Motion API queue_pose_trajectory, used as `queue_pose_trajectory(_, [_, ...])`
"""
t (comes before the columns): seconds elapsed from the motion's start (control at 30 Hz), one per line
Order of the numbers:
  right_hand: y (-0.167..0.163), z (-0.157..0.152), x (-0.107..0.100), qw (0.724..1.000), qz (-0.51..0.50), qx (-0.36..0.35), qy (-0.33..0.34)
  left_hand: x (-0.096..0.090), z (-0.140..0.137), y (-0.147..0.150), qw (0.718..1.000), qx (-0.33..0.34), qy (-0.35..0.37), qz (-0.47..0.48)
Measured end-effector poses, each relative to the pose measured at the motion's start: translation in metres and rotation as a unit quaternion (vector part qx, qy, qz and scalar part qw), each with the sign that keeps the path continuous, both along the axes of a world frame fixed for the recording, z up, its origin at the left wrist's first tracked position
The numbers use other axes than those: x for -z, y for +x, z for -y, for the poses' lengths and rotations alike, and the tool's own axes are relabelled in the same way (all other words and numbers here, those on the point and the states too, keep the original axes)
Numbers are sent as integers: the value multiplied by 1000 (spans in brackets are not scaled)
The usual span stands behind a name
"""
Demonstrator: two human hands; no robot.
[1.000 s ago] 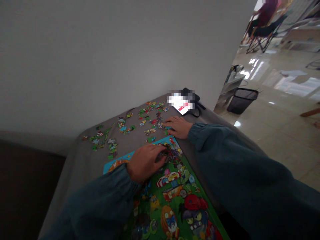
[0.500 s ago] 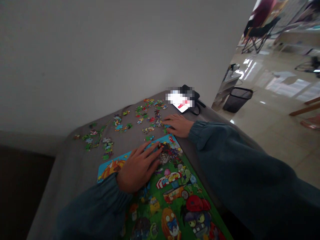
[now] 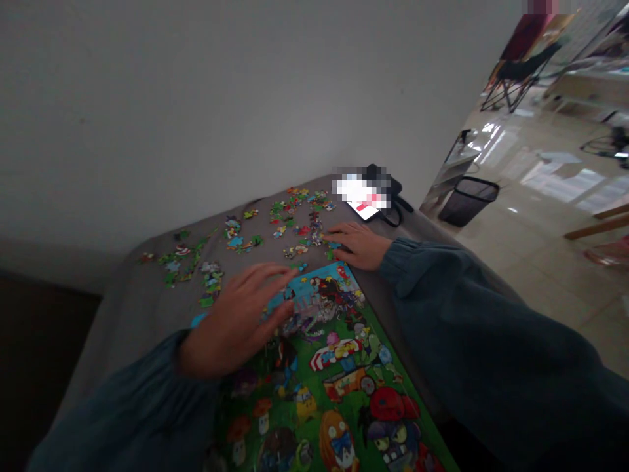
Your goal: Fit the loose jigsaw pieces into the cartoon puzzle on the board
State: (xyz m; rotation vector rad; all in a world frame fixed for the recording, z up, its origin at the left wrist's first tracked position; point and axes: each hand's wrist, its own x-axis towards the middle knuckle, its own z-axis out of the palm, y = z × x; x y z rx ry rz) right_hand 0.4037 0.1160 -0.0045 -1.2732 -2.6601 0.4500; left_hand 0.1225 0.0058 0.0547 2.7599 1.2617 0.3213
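Note:
A colourful cartoon picture board (image 3: 339, 367), mostly green with a blue top edge, lies on the grey cloth below me. Over its upper left part is my left hand (image 3: 236, 321), somewhat blurred, fingers stretched out and nothing visible in them. My right hand (image 3: 361, 246) rests beyond the board's top right corner, with fingers extended toward jigsaw pieces (image 3: 314, 226). Its fingertips are at the edge of this cluster; whether they touch a piece, I cannot tell. More jigsaw pieces (image 3: 212, 282) lie scattered along the far left side, singly and in clusters.
A phone with a lit screen (image 3: 361, 196) lies by a black object with a strap at the table's far corner. A pale wall (image 3: 246, 98) runs along the back. On the floor at right stands a dark waste bin (image 3: 469, 200), with a folding chair (image 3: 521, 69) farther off.
My left hand has shifted left and appears raised, uncovering more of the board's upper picture. My right hand stays by the same pieces. The view has shifted slightly.

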Motion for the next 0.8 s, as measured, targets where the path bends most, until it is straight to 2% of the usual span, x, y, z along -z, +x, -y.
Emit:
queue_pose_trajectory(0.1, [0,0,1,1000,-5,-2,6,-31,4,-33,997,-61,46,27])
queue_pose_trajectory(0.17, [0,-1,3,1000,-9,-5,13,-33,12,-53,996,-88,32,14])
queue_pose_trajectory(0.23, [1,-2,4,1000,-12,-9,21,-18,22,-69,996,-83,15,4])
queue_pose_trajectory(0.3, [3,-1,2,999,-17,-13,35,7,31,-79,996,-91,-7,-7])
queue_pose_trajectory(0.37, [3,2,-4,998,-32,-21,56,30,38,-85,995,-93,-20,-17])
queue_pose_trajectory(0.43, [2,9,-13,995,-59,-46,67,44,42,-90,996,-83,-27,-23])
queue_pose_trajectory(0.6, [-13,34,-29,984,-69,-165,-2,52,49,-102,997,-56,-16,-49])
queue_pose_trajectory(0.7, [-20,40,-24,983,-47,-179,-21,53,55,-103,998,-42,-4,-54])
queue_pose_trajectory(0.8, [-21,38,-18,982,-45,-181,-32,54,62,-92,999,-29,12,-43])
